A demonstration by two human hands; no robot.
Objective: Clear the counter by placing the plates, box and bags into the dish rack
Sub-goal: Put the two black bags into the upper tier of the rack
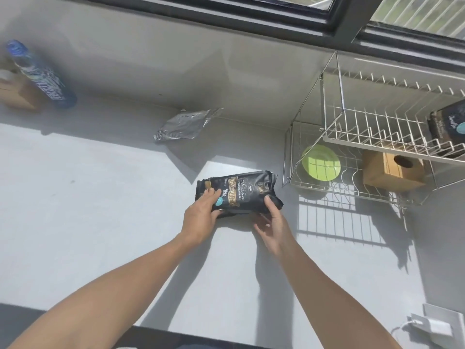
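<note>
A black bag (pixel 244 191) with gold print lies on the grey counter (pixel 100 197). My left hand (pixel 201 210) grips its left end and my right hand (pixel 273 217) holds its right end. A silver foil bag (pixel 185 124) lies further back near the wall. The wire dish rack (pixel 352 137) stands at the right. Its lower tier holds a green plate (pixel 320 162) and a wooden box (pixel 392 171). Another dark bag (pixel 448 127) sits on the upper tier.
A blue spray can (pixel 40 74) and a cardboard box (pixel 17 91) stand at the far left by the wall. A white charger with its cable (pixel 432 326) lies at the bottom right. A dark-framed window (pixel 327 18) runs along the top.
</note>
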